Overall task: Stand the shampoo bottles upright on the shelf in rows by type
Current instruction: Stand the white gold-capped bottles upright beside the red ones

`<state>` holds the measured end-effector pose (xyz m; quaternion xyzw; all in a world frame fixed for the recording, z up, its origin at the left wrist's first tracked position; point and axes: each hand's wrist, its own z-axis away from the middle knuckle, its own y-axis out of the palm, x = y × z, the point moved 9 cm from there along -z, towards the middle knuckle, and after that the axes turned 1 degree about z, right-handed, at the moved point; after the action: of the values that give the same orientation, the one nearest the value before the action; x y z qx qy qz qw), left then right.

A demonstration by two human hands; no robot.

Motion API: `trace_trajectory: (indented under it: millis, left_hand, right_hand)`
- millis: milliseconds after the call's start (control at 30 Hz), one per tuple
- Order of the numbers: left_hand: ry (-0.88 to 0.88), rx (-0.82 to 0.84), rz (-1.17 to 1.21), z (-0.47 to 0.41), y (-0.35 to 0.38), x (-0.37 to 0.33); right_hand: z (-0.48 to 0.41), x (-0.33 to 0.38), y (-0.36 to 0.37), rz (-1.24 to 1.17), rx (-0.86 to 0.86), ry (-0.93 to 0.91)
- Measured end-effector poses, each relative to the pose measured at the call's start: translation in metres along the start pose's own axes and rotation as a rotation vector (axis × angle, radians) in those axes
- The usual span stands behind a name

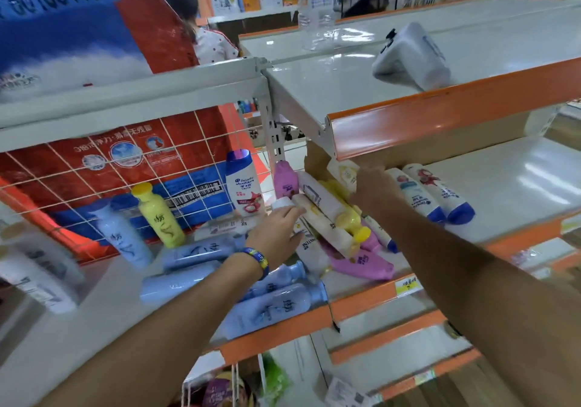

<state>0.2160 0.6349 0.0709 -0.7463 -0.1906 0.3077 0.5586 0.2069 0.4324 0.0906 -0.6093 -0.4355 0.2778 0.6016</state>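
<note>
I am gripping a cream bottle [319,223] with my left hand [276,234]; just right of it, my right hand [374,188] is apparently clamping a pale yellow bottle [344,172].

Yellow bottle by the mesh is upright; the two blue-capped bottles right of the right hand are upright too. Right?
No: head view shows the two blue-capped bottles right of the right hand lying on their sides. The yellow bottle by the mesh is upright.

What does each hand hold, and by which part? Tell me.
Left hand grips a white bottle just below its cap; right hand grips a pale yellow bottle round its body.
</note>
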Motion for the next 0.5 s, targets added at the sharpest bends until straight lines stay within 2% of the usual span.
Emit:
trace_trajectory:
  millis: [200, 333, 500]
  left_hand:
    - [0.041, 0.08, -0.123, -0.045, 0.016, -0.03]
    - [0.071, 0.22, -0.241, -0.073, 0.031, -0.035]
    - [0.191, 0.36, -0.411, -0.095, 0.044, -0.045]
  right_hand:
    - [0.024, -0.027, -0.023, -0.112, -0.097, -0.002]
    - [0.038, -0.051, -0.028, -0.104, -0.117, 0.023]
    - [0.055, -0.072, -0.022, -0.049, -0.119, 0.026]
